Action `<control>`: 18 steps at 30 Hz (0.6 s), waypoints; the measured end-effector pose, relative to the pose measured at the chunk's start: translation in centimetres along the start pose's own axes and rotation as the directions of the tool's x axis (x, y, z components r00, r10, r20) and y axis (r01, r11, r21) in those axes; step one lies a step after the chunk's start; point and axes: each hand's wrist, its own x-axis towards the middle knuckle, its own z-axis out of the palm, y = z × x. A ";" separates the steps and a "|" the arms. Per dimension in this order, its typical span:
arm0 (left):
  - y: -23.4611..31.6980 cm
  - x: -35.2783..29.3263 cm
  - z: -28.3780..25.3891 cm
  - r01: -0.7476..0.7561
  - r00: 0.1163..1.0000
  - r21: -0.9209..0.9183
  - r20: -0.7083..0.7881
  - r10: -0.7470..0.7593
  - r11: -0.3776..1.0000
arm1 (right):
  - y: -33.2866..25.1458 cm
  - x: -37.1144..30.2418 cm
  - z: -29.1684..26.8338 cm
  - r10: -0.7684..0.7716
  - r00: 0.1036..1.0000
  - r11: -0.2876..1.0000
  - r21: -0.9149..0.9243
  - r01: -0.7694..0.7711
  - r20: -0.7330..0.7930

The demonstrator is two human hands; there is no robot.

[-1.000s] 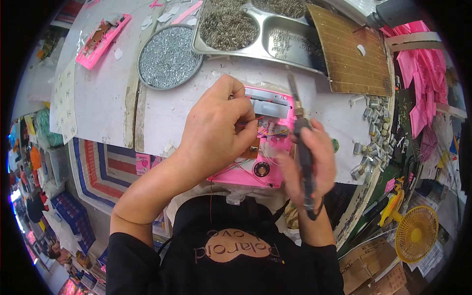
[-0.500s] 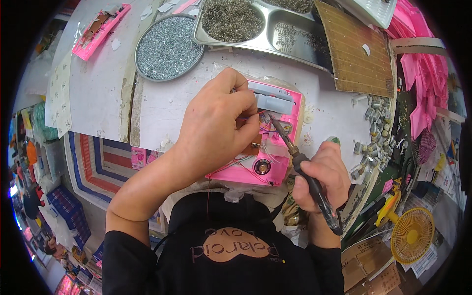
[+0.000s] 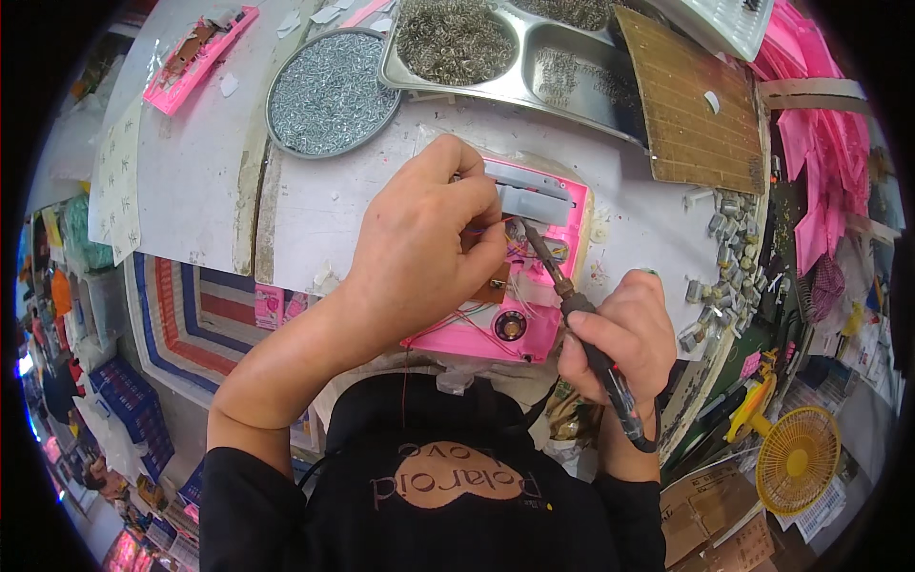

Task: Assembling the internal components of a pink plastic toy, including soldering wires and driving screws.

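Observation:
A pink plastic toy housing (image 3: 534, 345) lies open on the table before me, with a grey-blue compartment (image 3: 534, 205), a small round speaker (image 3: 510, 326), a piece of brown circuit board (image 3: 498, 284) and thin coloured wires inside. Over its left part, my left hand (image 3: 424, 224) is closed in a pinch on a thin wire near the compartment; its fingers hide part of the inside. My right hand (image 3: 629, 334) grips the black handle of a soldering iron (image 3: 602, 367). The iron's tip reaches in among the wires, just right of my left fingertips.
Beyond the housing stand a round tray of small screws (image 3: 334, 93) and a metal compartment tray (image 3: 524, 81) of springs. A brown board (image 3: 701, 114) leans over its right end. Small metal parts (image 3: 729, 253) are heaped at right. Another pink part (image 3: 195, 62) lies far left.
My right hand has shifted its hold slightly, and the soldering iron's handle has tilted a little. The left hand stays pinched at nearly the same spot.

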 end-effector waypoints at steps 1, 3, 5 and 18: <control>0.0 0.0 0.0 0.001 1.000 0.001 -0.002 -0.001 1.000 | 0.3 0.0 -0.1 -0.018 1.000 1.000 -0.003 0.018 0.014; 0.1 0.0 0.0 0.002 1.000 -0.002 -0.004 -0.002 1.000 | 0.5 -0.1 -0.4 -0.027 0.999 1.000 0.009 0.027 0.022; 0.1 -0.1 0.0 0.004 1.000 -0.010 -0.004 -0.004 1.000 | 0.5 -0.2 -0.6 -0.007 1.000 0.999 0.039 0.006 0.011; 0.3 -0.2 0.7 -0.024 0.998 0.076 -0.049 0.028 0.997 | 0.7 0.4 -0.8 0.030 0.999 0.996 0.084 -0.031 0.018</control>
